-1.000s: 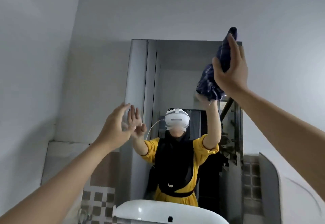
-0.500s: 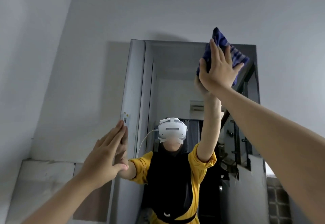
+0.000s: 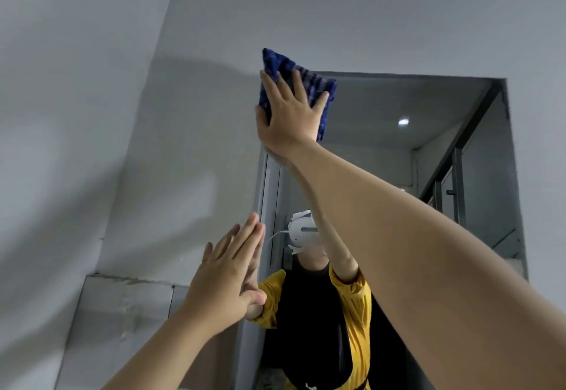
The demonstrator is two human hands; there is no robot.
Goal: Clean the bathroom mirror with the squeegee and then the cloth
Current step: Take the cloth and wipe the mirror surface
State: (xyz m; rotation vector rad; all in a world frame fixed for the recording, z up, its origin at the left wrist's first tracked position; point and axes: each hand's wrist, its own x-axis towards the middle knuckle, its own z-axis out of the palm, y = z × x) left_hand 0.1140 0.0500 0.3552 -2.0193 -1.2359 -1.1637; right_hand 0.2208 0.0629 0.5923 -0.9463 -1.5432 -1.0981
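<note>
The wall mirror (image 3: 398,150) fills the right half of the view and reflects a person in a yellow top. My right hand (image 3: 291,117) presses a folded dark blue cloth (image 3: 321,89) flat against the mirror's top left corner, fingers spread over it. My left hand (image 3: 226,279) is flat, fingers together, with its fingertips touching the mirror's left edge lower down, and it holds nothing. No squeegee is in view.
Grey painted wall (image 3: 153,114) surrounds the mirror on the left and above. A lighter wall panel (image 3: 122,322) sits at the lower left. My right forearm (image 3: 444,267) crosses the mirror's lower right.
My right hand has slid the cloth from the mirror's top right across to its top left corner. The view has tilted up and left, and the basin has dropped out of sight.
</note>
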